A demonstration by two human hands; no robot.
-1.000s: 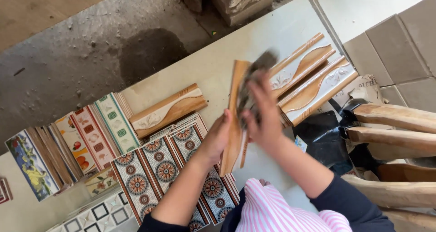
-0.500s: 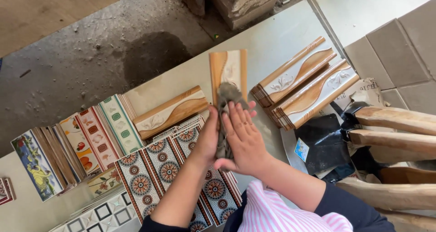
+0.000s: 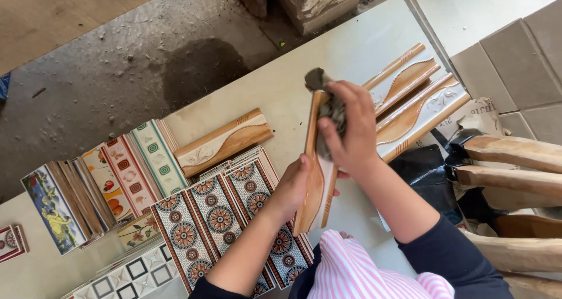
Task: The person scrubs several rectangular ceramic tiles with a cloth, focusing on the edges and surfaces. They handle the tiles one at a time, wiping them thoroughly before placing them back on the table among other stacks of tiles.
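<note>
Since half a second ago the border tile (image 3: 316, 179) has turned from face-up to edge-on, and the cloth has moved to its far end. Left hand (image 3: 291, 188) grip closed on the tile's near end. Right hand (image 3: 350, 132) grip closed on the grey cloth (image 3: 328, 103), pressed against the tile above the left grip. Tile's long axis runs away from the person, tilted, over the table (image 3: 281, 94).

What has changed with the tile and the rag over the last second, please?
The right hand has swept the grey rag from the lower part of the brown-and-cream border tile up to its top end. The tile, face-up half a second ago, is tilted again. The left hand still holds it; the tile stacks stayed put.
</note>
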